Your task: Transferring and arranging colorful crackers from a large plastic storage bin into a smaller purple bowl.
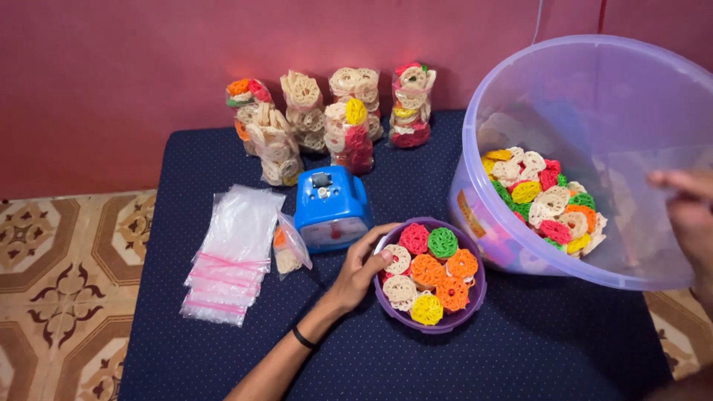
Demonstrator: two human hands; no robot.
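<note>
Dotted navy mat (223, 334), purple bowl (475, 297), tub (520, 245), bags (230, 252)

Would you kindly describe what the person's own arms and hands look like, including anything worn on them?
Both arms are bare, with no sleeves or gloves in view. The left hand shows a slim forearm with a thin black band around the wrist. Its fingers carry no rings that can be made out. The right hand is blurred at the frame's edge, so only bare fingers show; any wristwear there cannot be told.
</note>
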